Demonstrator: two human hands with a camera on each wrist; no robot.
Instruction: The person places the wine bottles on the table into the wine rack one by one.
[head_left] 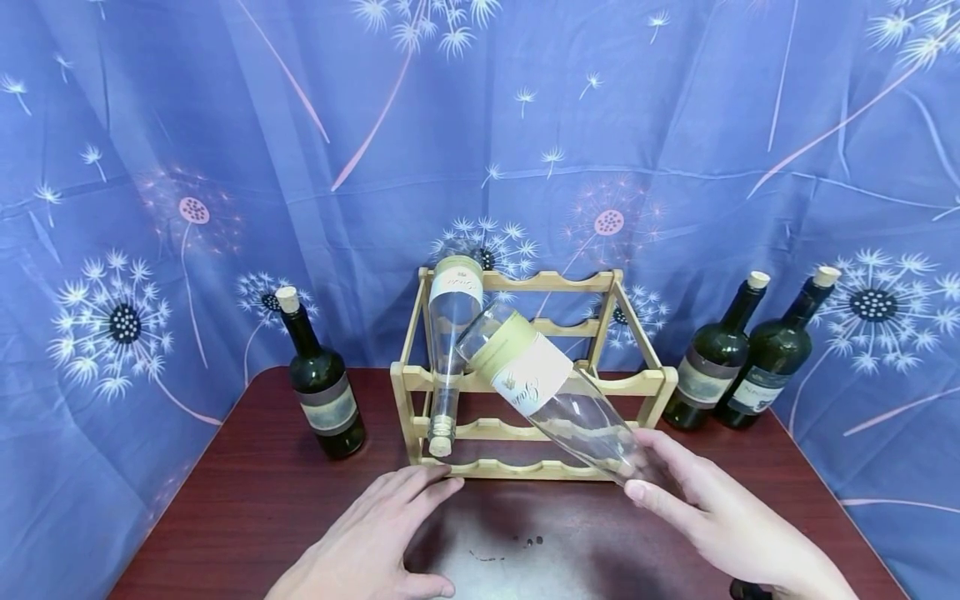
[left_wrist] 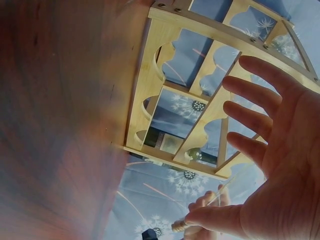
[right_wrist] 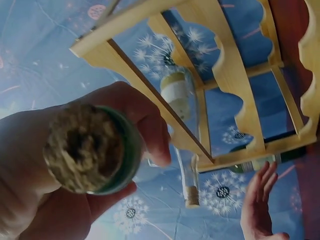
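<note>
My right hand grips a clear glass bottle with a white and yellow-green label near its neck end, the bottle slanting with its base up and to the left over the rack. In the right wrist view its cork faces the camera, fingers curled round the neck. My left hand is spread with nothing in it, fingertips by the front lower rail of the wooden wine rack. Another clear bottle lies in the rack's top left slot, its corked neck pointing forward and down.
A dark green corked bottle stands left of the rack. Two more dark bottles, one beside the other, stand at the right. The reddish-brown table bears small dark specks near its front. A blue dandelion-patterned curtain hangs behind.
</note>
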